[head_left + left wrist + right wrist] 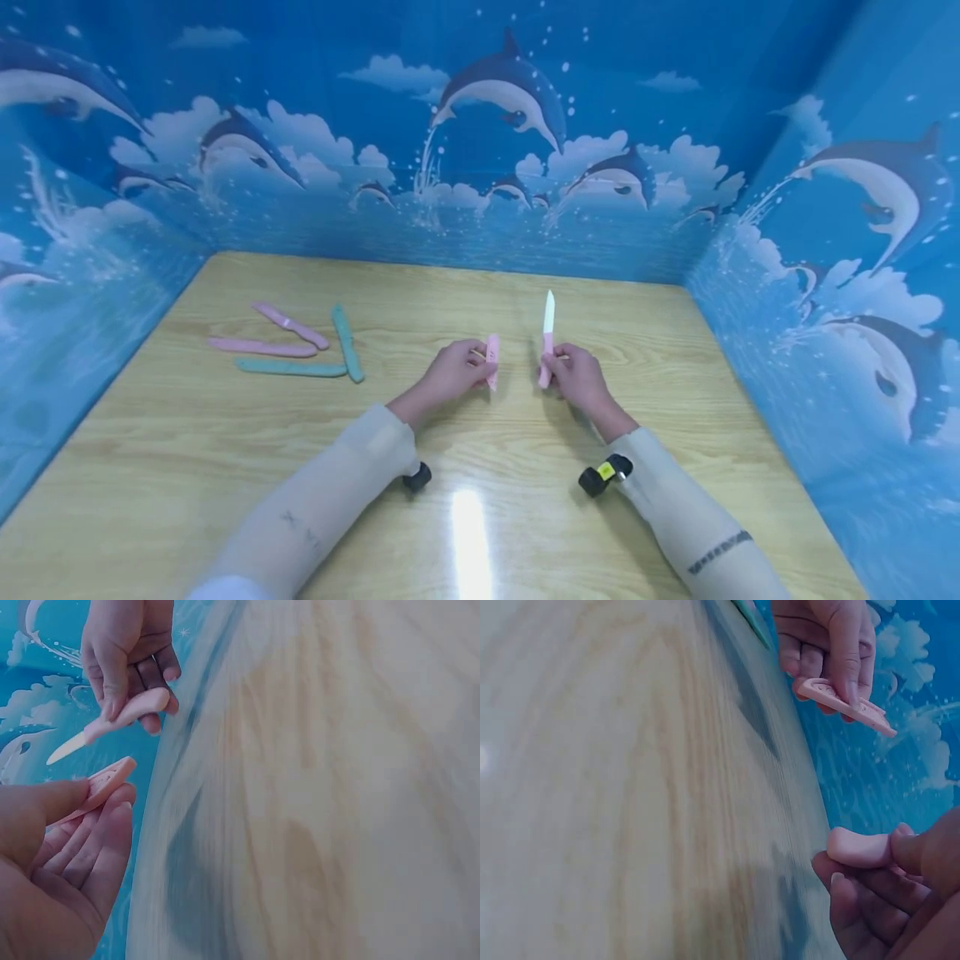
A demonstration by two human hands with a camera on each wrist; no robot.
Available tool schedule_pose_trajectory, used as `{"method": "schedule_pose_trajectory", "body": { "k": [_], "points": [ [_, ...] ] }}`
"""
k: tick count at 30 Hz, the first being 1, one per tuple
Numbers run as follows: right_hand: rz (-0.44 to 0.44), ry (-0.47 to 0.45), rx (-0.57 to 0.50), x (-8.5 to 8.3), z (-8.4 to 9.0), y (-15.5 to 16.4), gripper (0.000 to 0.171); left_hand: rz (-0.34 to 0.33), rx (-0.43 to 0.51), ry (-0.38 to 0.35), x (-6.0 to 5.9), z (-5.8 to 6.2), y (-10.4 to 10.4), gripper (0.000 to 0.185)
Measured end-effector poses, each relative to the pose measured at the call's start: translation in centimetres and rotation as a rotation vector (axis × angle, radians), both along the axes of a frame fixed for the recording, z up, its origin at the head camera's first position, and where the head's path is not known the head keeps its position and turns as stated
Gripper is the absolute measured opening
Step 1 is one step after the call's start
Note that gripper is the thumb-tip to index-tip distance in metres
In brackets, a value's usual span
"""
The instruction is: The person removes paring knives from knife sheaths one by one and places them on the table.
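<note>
Near the middle of the table, my left hand (453,367) pinches a pink knife sheath (492,348) between thumb and fingers. The left wrist view shows the thumb pressed on the face of this sheath (112,780). A short distance to the right, my right hand (579,377) grips a small knife (548,320) by its pink handle. Its pale blade is bare and points away from me. Sheath and knife are apart, both held up over the tabletop. In the right wrist view the rounded butt of the knife handle (859,848) shows, the blade hidden.
Toward the back left of the wooden table (637,325) lie two pink knife-shaped pieces (262,347) and two green ones (292,367), close together. Blue dolphin-print sheeting (480,225) walls the table at the back and both sides.
</note>
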State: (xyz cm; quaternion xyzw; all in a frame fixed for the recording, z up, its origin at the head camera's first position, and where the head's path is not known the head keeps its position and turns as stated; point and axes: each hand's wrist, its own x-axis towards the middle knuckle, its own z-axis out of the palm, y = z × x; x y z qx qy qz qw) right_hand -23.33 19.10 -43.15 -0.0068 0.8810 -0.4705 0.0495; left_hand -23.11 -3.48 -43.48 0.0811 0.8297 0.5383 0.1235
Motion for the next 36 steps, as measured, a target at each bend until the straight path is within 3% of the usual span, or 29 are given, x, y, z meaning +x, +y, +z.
{"method": "schedule_pose_trajectory", "body": {
  "k": [8, 14, 21, 25, 30, 36],
  "points": [
    [-0.095, -0.019, 0.065, -2.1, -0.6, 0.7, 0.030, 0.023, 0.067, -0.017, -1.6, 0.0, 2.4, 0.026],
    [-0.125, 0.005, 0.161, -2.9, -0.8, 1.3, 0.029, 0.010, 0.047, -0.026, -2.7, -0.3, 4.3, 0.022],
    [-0.116, 0.037, 0.226, -3.7, -0.3, 1.7, 0.026, 0.009, -0.060, 0.048, -3.9, -0.8, 5.8, 0.019],
    [-0.125, 0.007, 0.208, -4.3, -0.2, 1.6, 0.026, 0.011, -0.124, 0.076, -4.4, -0.8, 6.3, 0.019],
    [-0.133, -0.048, 0.193, -4.7, -0.6, 1.5, 0.024, 0.025, -0.164, 0.079, -4.6, -0.5, 7.0, 0.017],
    [-0.134, -0.042, 0.218, -4.5, -1.0, 0.9, 0.023, 0.033, -0.224, 0.074, -4.5, -0.6, 7.6, 0.016]
  ]
}}
